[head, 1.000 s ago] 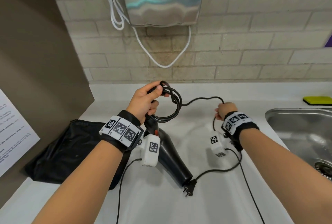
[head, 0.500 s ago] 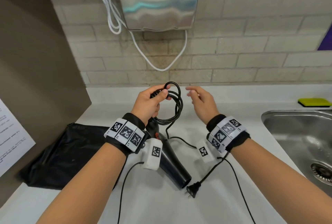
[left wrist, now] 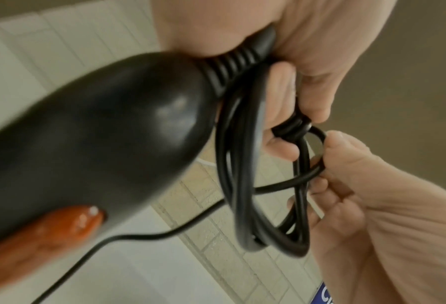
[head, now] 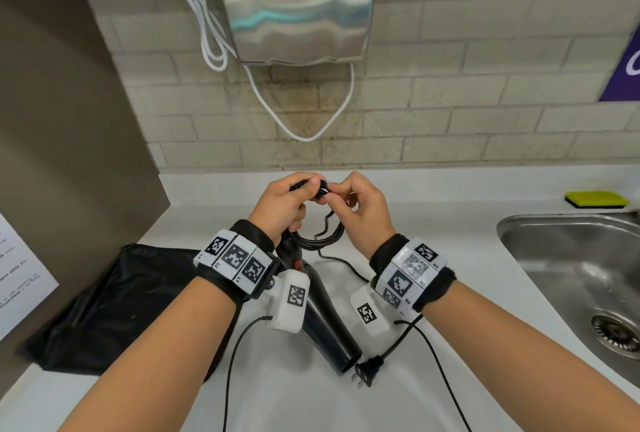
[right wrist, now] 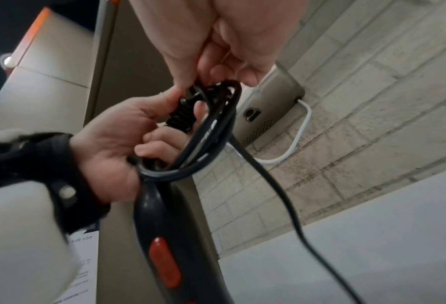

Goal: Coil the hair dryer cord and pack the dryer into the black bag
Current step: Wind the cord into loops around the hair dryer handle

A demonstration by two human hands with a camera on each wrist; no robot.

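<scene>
Flanking counter (head: 304, 407) – black bag (head: 114, 307), sink (head: 571, 258)

A washroom: wall hand dryer (head: 298, 12), steel sink (head: 571, 279), tiled wall (head: 450, 85).

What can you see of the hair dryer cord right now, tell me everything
The hair dryer cord is thin, black and smooth, rubbery-looking. It leaves the dryer's handle through a ribbed strain relief. Several loops are gathered above the counter: the left hand grips them with the handle end, and the right hand pinches a strand at the top of the coil. The coil is unfinished; a loose tail drops to the white counter and ends in a black two-prong plug lying beside the dryer's nozzle.
</scene>
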